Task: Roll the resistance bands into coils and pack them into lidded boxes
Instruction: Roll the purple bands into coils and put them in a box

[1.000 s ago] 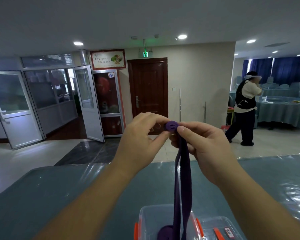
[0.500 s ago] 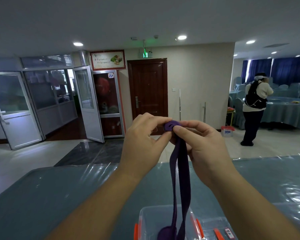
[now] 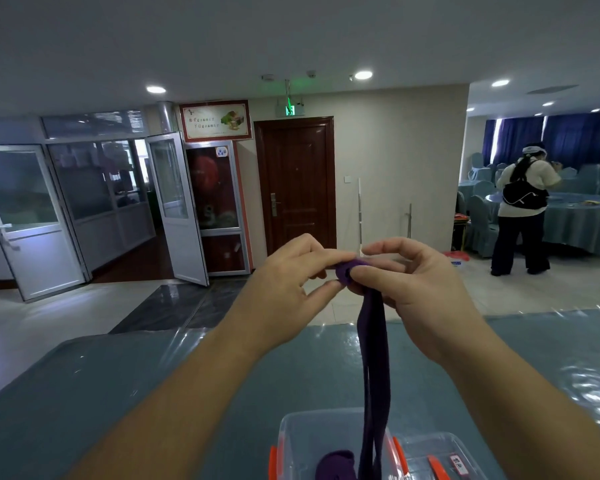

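The inner turns of the small purple coil [image 3: 346,273] are covered by the fingertips of the left hand [image 3: 284,292] and the right hand [image 3: 420,292]. The lower end of the purple band [image 3: 374,393] is cut off by the bottom edge, as are the clear box [image 3: 291,441], the lid [image 3: 430,448] beside it and both forearms. The wall sign [image 3: 216,120] is too small to be read.

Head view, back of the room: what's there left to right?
Glass door → open glass door → framed sign → brown wooden door → person with a black backpack → round table with a blue cloth.
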A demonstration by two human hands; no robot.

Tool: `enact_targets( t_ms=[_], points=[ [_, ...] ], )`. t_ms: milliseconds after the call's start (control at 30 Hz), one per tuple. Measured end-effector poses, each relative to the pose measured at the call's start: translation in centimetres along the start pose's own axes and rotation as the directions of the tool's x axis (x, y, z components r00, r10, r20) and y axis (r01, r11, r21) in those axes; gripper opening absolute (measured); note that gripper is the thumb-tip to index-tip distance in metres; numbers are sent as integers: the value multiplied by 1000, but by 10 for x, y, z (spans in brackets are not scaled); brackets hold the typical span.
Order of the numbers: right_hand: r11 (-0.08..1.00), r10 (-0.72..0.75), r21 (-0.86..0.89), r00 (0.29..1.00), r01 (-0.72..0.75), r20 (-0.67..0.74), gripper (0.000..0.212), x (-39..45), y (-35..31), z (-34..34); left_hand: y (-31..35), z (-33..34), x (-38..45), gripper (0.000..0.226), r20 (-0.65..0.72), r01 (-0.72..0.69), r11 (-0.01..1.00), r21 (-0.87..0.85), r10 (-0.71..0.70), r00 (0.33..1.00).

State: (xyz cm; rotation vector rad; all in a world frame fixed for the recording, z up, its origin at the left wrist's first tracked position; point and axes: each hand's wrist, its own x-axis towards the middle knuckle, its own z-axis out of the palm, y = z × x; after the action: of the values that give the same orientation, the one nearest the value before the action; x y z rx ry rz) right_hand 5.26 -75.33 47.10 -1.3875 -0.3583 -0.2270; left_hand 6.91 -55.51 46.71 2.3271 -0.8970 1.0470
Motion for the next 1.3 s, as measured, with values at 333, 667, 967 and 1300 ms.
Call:
enact_targets(
  t_ms=[333, 667, 967, 1300],
  points=[
    [996, -65, 59, 998, 65, 2, 21, -4, 2, 3, 22, 15, -3, 22, -267, 77, 989, -128, -110, 957],
    [953, -94, -280, 992, 113, 81, 19, 0, 3, -12, 15, -10, 10, 12, 250, 465, 777, -425, -392, 885],
    [955, -199, -217, 979, 202, 38, 21, 1, 5, -4, 17, 2, 7, 28, 200, 478, 591, -650, -473, 858],
    [836, -144, -499, 968, 230, 205, 28, 9, -7, -9, 5, -6, 12, 22, 322, 527, 726, -442, -420, 848]
  ],
)
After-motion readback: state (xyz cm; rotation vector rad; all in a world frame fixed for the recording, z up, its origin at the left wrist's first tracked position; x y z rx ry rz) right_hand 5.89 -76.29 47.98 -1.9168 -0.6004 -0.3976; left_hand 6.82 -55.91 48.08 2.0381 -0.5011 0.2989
